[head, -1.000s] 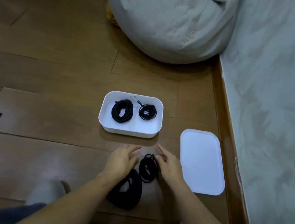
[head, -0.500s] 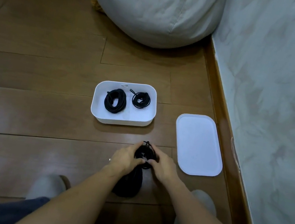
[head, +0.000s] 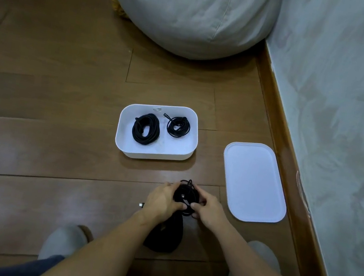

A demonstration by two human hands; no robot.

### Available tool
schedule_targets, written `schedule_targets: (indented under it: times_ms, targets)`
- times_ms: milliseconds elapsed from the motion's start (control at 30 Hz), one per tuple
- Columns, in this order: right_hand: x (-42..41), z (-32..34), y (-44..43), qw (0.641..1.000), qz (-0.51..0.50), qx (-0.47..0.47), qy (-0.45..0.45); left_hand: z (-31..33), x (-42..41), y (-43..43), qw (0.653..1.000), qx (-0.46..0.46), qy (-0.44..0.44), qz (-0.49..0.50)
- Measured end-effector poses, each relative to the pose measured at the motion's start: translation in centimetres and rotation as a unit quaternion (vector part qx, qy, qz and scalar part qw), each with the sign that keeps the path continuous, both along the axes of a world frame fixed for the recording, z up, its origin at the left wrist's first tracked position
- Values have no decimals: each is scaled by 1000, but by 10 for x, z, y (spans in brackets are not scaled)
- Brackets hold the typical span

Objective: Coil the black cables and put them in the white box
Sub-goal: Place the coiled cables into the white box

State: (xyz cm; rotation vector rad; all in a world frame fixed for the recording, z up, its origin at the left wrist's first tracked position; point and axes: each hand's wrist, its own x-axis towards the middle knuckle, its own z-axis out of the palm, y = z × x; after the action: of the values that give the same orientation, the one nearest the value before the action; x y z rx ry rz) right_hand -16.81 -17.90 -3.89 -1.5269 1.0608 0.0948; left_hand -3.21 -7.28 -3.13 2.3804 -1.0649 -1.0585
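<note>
On the wooden floor (head: pixel 52 151), head view: the white box (head: pixel 153 156) stands open and contains two coiled black cables, a thick coil (head: pixel 145 131) at left and a thin coil (head: pixel 178 127) at right, lying apart. The lid (head: pixel 254 182) lies flat to the right of the box, near the wall. Nearer the person, the left hand (head: pixel 161 201) and right hand (head: pixel 208 209) grip a third coil (head: pixel 187 193) from opposite sides, fingers curled round its loops. A black bundle (head: pixel 164 237) lies beneath the wrists; its identity cannot be determined.
</note>
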Motion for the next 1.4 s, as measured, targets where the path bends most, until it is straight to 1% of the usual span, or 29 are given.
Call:
schedule_targets:
  times_ms: [167, 300, 400, 600, 733, 833, 1000, 1133, 1200, 1233, 1300, 1400]
  targets:
    - [-3, 8, -4, 1000, 9, 24, 4, 9, -3, -5, 999, -33, 31, 6]
    - [4, 28, -7, 999, 8, 41, -22, 22, 5, 2, 995, -78, 57, 34]
    - [24, 50, -9, 998, 32, 21, -40, 37, 19, 9, 988, -113, 67, 75]
    - [84, 89, -16, 992, 85, -25, -94, 76, 70, 11, 976, -181, 39, 115]
    - [129, 106, -29, 984, 119, -80, -101, 97, 106, 8, 968, -193, 24, 157]
    - [159, 102, -35, 986, 124, -60, -96, 100, 129, 6, 964, -204, 29, 166]
    - [188, 79, -39, 989, 127, -32, -66, 75, 153, 1, 964, -178, 42, 194]
    - [185, 59, -52, 992, 118, -36, -26, 48, 155, -18, 976, -142, 52, 154]
    - [179, 53, -62, 990, 124, -64, -8, 41, 150, -31, 981, -131, 43, 136]
    - [176, 51, -66, 986, 141, -94, 5, 37, 147, -37, 983, -127, 38, 128]
    - [171, 48, -72, 972, 181, -145, 32, 31, 143, -47, 986, -117, 32, 112]
    - [173, 42, -73, 948, 248, -183, 75, 22, 143, -48, 991, -97, 21, 93]
